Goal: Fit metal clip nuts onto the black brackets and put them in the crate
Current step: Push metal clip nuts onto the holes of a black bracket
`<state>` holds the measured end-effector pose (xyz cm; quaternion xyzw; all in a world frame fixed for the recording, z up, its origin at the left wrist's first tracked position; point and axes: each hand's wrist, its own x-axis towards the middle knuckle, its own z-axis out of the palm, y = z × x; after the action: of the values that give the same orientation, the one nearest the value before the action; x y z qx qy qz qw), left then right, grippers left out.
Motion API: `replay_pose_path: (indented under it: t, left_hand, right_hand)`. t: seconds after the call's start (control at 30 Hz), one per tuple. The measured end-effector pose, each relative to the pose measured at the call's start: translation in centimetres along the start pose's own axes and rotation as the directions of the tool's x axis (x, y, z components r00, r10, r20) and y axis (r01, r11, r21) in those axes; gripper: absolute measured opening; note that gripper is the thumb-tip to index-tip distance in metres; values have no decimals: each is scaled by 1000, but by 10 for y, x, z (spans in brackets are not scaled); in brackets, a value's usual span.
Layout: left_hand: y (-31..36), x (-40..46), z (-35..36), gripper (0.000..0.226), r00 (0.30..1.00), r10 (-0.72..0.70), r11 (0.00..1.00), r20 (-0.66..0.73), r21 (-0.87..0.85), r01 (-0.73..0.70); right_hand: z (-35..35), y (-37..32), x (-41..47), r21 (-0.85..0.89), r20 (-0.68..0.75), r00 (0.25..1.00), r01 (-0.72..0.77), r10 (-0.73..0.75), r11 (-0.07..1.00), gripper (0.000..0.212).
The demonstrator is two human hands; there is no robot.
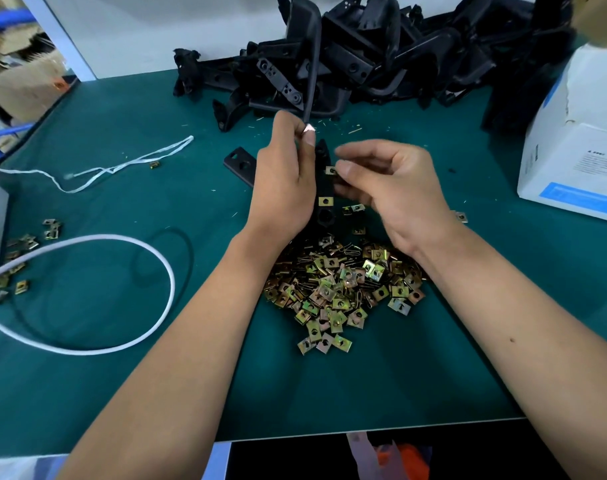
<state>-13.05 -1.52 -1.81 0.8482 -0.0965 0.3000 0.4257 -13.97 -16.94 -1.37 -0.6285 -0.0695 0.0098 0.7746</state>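
Note:
My left hand [283,178] grips a long black bracket [324,213] upright over the green mat. One clip nut [325,201] sits on the bracket's lower part. My right hand [388,188] pinches a second clip nut [331,170] against the bracket's edge, higher up. A heap of brass-coloured clip nuts [343,289] lies just below both hands. A big pile of black brackets [364,57] is stacked at the back of the table. No crate is visible.
A white and blue carton [579,157] stands at the right. A white cable [122,296] and a white string [122,166] loop across the left. Loose clip nuts [21,261] are scattered at the far left. The table's front edge [364,433] is near.

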Motion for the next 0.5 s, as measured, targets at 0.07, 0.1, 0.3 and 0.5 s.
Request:
replay_pose_path:
  t: [0.07,0.1,0.3,0.5]
  left_hand:
    - [3,-1,0,18,998,65,998,-17,24,-64]
    - [4,-1,-1,19,996,81,996,-32,34,-80]
    - [5,0,-3,18,994,101,994,-51,55,-98]
    - [10,-1,-3,23,990,138,986,25,90,-140]
  right_hand:
    - [-1,-1,1,69,-5,996,-84,85,994,20]
    - [-1,-2,1,80,9,991,-134,134,988,16]
    - [0,0,1,-171,43,990,-124,133,978,13]
    - [-2,-1,2,-294,80,994,-45,71,955,18]
